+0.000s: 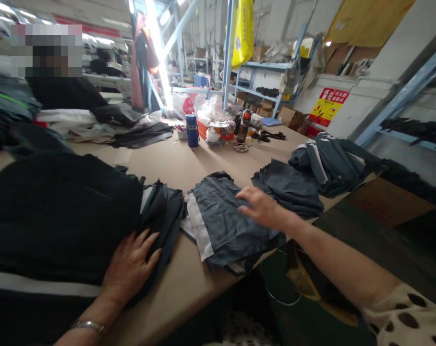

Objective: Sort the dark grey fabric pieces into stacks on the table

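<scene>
My left hand [133, 264] lies flat, fingers apart, on the edge of a large pile of dark fabric [59, 206] with a pale stripe. Beneath its fingertips are folded dark grey-blue pieces [163, 216] along the pile's right side. Over the middle stack of grey-blue cloth pieces [221, 216], which has a white band on its left, hovers my right hand [259, 206]. Its fingers are parted and slightly bent, with nothing seen in them. Whether the fingertips touch the cloth, I cannot tell. Just right of that stack is another stack of dark grey fabric [286, 187].
Folded striped garments [333, 163] lie at the table's right edge. Farther back on the table [160, 166] stand a blue thermos [192, 130], a dark bottle [243, 126] and an orange box [218, 132] of clutter. A person in dark clothing [63, 96] is at the far left.
</scene>
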`<act>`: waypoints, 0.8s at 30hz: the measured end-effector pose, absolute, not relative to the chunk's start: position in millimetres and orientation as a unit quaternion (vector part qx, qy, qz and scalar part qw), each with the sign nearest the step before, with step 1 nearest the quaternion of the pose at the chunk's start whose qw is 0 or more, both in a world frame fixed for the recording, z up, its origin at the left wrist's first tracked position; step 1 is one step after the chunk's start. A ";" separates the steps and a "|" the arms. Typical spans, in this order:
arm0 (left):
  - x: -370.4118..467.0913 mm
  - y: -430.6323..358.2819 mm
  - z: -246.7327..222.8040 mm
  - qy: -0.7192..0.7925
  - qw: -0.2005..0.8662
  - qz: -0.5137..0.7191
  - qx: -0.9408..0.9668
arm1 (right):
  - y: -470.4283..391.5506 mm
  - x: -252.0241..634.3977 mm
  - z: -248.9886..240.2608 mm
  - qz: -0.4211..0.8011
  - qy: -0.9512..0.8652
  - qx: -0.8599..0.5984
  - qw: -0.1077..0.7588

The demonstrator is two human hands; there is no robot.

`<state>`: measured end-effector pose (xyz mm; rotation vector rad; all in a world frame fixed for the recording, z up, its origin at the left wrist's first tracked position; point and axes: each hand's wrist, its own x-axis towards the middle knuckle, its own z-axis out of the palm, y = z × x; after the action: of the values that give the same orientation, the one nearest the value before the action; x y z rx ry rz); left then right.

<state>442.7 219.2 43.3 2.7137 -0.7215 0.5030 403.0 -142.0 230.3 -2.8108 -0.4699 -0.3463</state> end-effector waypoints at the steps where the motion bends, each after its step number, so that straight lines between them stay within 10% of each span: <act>1: 442.3 219.2 43.1 -0.251 0.130 0.177 0.943 | -107.1 395.5 214.1 -0.080 -0.220 -0.965 0.118; 8: 440.2 220.6 40.9 -0.255 0.092 0.220 0.937 | -11.2 362.0 141.1 0.058 -0.289 -0.954 -0.054; 19: 421.6 203.0 64.8 -0.244 0.384 0.279 0.846 | -65.7 377.5 143.9 -0.062 -0.086 -0.929 0.355; 24: 385.1 151.9 115.1 -0.077 0.740 -0.097 0.661 | -69.0 370.9 155.2 -0.129 0.047 -0.802 0.582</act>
<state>385.1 151.9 115.1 1.4501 -0.1694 -0.2124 370.9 -69.0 155.2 -1.8721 0.1109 -0.3024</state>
